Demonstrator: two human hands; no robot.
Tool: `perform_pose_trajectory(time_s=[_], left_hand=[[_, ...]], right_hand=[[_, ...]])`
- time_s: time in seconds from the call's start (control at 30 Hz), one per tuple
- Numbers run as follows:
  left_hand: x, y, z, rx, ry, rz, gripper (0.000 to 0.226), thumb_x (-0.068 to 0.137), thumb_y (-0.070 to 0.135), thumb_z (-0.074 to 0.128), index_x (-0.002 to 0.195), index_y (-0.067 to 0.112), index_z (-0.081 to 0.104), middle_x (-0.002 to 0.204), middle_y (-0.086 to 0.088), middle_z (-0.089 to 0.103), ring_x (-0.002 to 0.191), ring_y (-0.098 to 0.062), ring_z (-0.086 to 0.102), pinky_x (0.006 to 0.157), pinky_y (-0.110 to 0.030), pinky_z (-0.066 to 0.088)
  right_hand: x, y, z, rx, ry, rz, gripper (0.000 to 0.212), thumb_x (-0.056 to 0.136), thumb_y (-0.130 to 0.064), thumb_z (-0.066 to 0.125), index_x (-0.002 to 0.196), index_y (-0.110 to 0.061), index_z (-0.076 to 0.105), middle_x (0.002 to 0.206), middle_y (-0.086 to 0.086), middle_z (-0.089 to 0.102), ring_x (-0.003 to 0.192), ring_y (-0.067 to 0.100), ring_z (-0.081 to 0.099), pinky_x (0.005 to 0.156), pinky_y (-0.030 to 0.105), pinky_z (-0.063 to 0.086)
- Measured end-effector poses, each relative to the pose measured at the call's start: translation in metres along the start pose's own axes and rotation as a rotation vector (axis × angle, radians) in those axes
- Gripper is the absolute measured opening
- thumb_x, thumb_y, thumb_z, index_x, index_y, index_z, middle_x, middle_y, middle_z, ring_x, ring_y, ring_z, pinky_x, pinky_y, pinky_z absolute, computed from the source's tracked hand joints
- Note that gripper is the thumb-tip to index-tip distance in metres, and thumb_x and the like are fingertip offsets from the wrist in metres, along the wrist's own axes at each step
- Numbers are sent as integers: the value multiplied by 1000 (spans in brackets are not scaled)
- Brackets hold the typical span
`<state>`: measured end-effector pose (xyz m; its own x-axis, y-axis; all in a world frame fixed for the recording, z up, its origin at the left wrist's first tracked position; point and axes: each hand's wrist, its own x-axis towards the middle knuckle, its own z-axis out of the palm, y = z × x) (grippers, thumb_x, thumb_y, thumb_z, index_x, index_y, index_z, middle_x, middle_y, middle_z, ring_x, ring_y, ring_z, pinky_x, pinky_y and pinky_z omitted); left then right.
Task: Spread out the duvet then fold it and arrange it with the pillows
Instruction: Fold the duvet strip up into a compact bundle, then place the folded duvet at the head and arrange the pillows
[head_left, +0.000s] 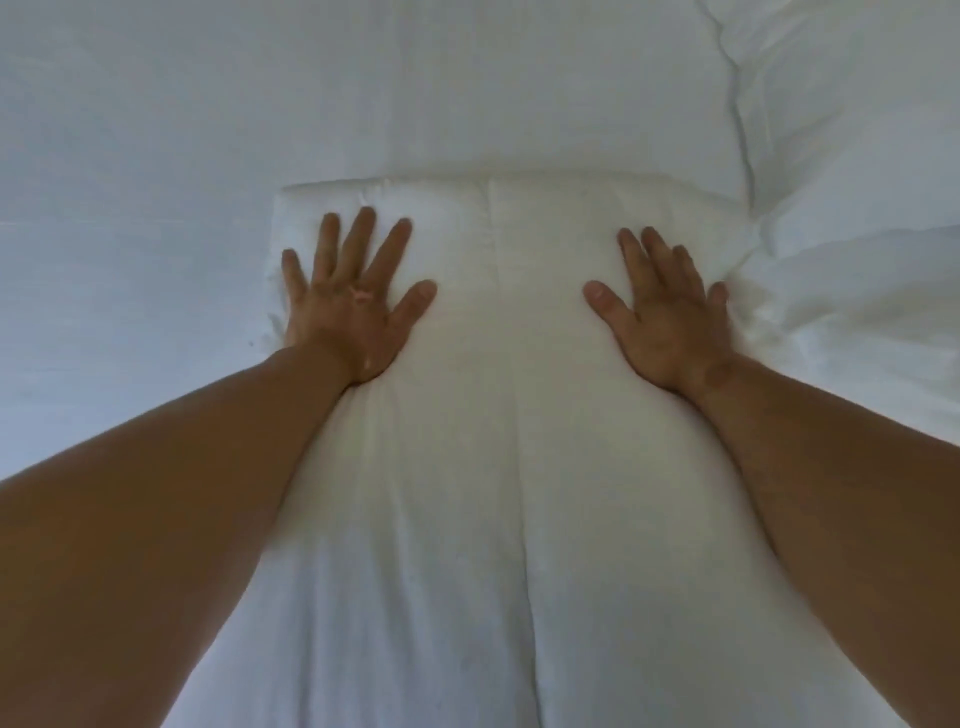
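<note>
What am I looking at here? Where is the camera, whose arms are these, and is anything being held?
There is no machine here: a person is working with bare hands. The single picture comes from a camera worn on the person's head, looking forward and down, so the two arms reaching in from the bottom are the wearer's own. The left hand and the right hand both lie flat, fingers spread, pressing on a folded white duvet. Neither holds anything. The duvet lies on a white bed sheet. At the upper right, close beside the duvet, sits what looks like a plump white pillow.
</note>
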<state>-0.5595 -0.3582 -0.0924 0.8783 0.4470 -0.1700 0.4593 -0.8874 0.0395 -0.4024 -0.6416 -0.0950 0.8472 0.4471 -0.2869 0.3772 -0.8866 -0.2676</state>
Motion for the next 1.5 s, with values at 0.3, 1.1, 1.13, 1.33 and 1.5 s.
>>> perform_pose_trajectory(time_s=[0.3,1.1,1.13,1.33,1.5], left_hand=[[2,5,7,45,-62,-3,77,85,82,-1,152,48,-15,165,10,-19,151,-22,-22,121,-59,-3],[-329,477,-5,-542,-653,269,86,91,69,43,158,29,7,163,2,20,150,-14,22,119,-30,21],[-327,496,1,-615,-730,174,94,87,71,49,159,31,3,163,-1,19,149,-17,25,117,-30,24],[-320,548,49,-812,-778,-142,122,66,80,65,155,44,-9,161,-7,24,144,-27,36,113,-36,34],[-324,556,73,-961,-700,-226,126,46,86,74,149,57,8,149,7,45,131,-20,52,109,-44,45]], right_hand=[[-4,9,3,186,-9,-57,76,94,-74,28,158,-43,2,168,-14,-5,155,16,-5,124,52,0],[-419,421,-95,-32,122,416,73,84,-71,42,146,-31,42,154,-2,41,143,21,35,112,44,32],[-419,437,-101,-13,118,482,80,80,-78,41,148,-35,36,157,-3,36,145,20,30,114,44,29],[-402,508,-99,395,75,754,130,44,-94,63,154,-41,19,161,-1,26,149,24,23,118,50,28],[-390,529,-84,543,104,782,135,36,-94,69,152,-45,20,151,-9,42,138,17,43,111,47,39]])
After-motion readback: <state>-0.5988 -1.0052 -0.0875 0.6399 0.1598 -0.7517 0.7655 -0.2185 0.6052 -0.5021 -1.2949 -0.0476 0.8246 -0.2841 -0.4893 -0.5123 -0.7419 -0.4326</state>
